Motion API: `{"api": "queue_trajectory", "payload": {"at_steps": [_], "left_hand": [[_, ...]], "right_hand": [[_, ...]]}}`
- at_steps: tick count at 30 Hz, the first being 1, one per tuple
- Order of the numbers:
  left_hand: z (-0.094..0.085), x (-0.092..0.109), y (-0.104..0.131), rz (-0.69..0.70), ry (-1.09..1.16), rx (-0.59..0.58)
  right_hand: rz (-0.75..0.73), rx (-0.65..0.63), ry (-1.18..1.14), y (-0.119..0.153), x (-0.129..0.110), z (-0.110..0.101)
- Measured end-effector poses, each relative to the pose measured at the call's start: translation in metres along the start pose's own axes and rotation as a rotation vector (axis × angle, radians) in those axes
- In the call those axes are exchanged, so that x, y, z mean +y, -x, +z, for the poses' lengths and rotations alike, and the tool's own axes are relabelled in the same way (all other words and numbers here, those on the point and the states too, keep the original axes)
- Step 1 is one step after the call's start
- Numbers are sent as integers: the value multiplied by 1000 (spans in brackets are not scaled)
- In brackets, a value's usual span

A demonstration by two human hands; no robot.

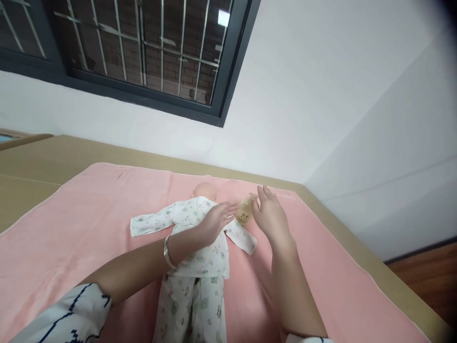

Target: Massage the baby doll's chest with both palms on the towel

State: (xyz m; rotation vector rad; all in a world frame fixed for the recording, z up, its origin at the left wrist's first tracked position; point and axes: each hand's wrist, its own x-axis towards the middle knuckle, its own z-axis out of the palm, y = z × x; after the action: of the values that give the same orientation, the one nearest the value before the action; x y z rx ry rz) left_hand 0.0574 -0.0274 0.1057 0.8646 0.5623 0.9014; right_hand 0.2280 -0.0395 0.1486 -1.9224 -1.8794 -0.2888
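Observation:
A small see-through bottle (244,212) with yellowish contents and dark print is between my two hands, above the doll's right-side sleeve. My left hand (217,221) reaches across the doll's chest, its fingers stretched out and slightly blurred, with the tips at the bottle's left side. On the bottle's other side, my right hand (270,214) is raised with its fingers straight and its thumb close to the bottle; whether it touches is unclear. Beneath my left forearm lies a baby doll (203,257) in a white printed top and matching trousers, arms spread, head away from me.
The doll rests on a pink blanket (107,209) spread over a wooden surface (85,147). A white wall (271,143) rises behind it, with a dark-framed barred window (143,47) at upper left. Reddish-brown wood (428,276) shows at the right edge.

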Motion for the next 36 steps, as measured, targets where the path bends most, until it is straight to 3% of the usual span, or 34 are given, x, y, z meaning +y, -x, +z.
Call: {"api": "queue_trajectory", "payload": {"at_steps": [2, 4, 8, 16, 21, 26, 30, 33, 36], "left_hand": [[6, 6, -27, -229, 252, 36], [8, 9, -52, -342, 387, 123], [8, 11, -84, -308, 520, 220], [16, 14, -101, -293, 528, 158], [10, 9, -75, -300, 497, 173], [-14, 6, -27, -393, 359, 103], [-30, 6, 12, -380, 247, 68], [-33, 10, 33, -324, 154, 28], [-31, 18, 43, -237, 101, -40]], "right_hand": [[40, -15, 35, -3, 4, 7], [27, -33, 25, -5, 3, 16], [-22, -74, 49, -6, -3, 33], [-95, 73, 271, -4, -12, 53], [-84, 99, 343, -8, -18, 52], [-20, 67, 319, -10, -20, 48], [-16, 32, 266, -7, -27, 46], [-2, 17, 185, 2, -44, 46], [-150, -12, -24, 26, -73, 47]]}}
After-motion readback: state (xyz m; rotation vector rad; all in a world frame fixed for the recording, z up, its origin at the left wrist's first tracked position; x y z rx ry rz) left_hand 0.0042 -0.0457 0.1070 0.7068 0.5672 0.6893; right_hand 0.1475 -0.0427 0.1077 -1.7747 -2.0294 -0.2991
